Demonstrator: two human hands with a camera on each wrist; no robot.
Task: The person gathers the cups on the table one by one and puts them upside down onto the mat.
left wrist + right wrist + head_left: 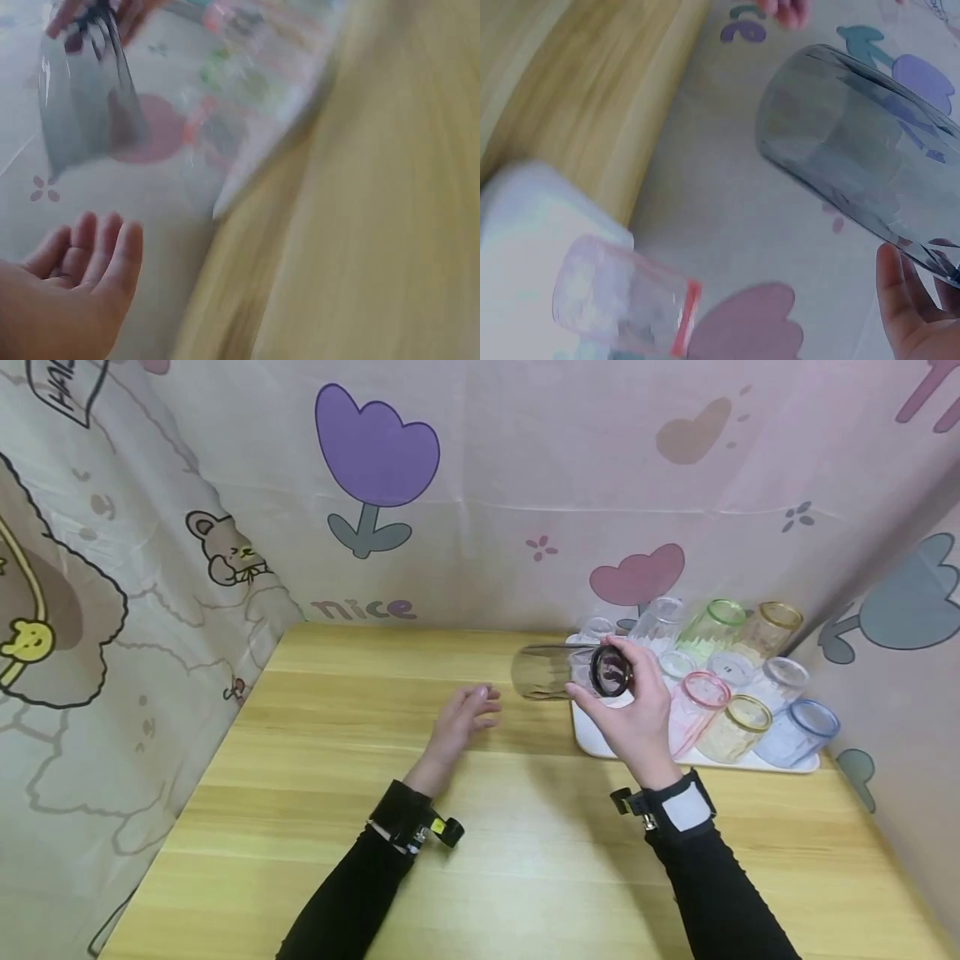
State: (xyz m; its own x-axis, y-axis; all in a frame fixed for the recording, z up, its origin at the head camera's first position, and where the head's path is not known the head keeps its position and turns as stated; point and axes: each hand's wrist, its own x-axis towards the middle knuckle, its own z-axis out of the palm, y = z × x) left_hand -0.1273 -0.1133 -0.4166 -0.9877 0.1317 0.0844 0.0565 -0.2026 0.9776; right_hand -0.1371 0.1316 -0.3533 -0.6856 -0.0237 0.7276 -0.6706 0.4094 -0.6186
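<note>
My right hand [637,706] grips a grey-tinted glass [551,672] between thumb and fingers, near its dark-ringed end. The glass lies sideways in the air, its paler end pointing left. In the right wrist view the smoky glass [847,150] is see-through, and nothing shows inside it. My left hand [461,722] is to the left of the glass, apart from it, with fingers loosely bent and nothing in them. From the left wrist view, that hand [82,292] has its palm partly turned up below the glass [86,105].
A white tray [592,742] stands at the right of the wooden table [480,877]. On it are several glasses, among them a pink one [705,693], a green one [716,627] and a blue one [798,731]. A printed curtain [480,460] hangs behind the table.
</note>
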